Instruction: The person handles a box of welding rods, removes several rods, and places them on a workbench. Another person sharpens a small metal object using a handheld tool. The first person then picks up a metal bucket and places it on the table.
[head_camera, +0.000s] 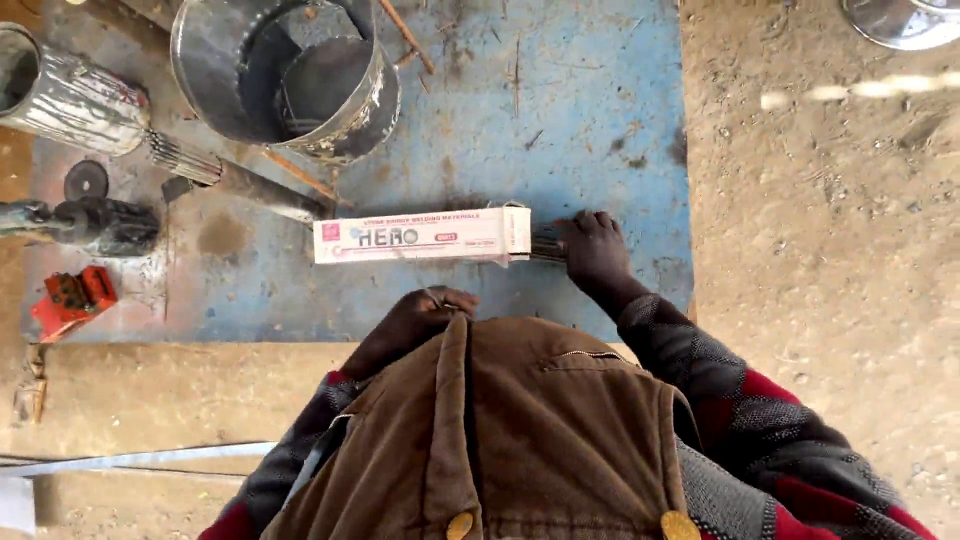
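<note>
A long white and pink cardboard box (420, 236) lies flat on a worn blue metal table (590, 110). Thin grey rods (546, 245) stick out of its right end. My right hand (593, 250) rests on those rod ends, fingers curled around them. My left hand (418, 318) is held close to my chest over my brown vest, just below the box, fingers bent; nothing shows in it.
A cut sheet-metal cylinder (290, 75) stands at the back, another metal tube (70, 100) at far left with a bundle of rods (185, 160). A grinder (95, 225), a disc (86, 180) and a red tool (72, 298) lie left. Dirt ground is to the right.
</note>
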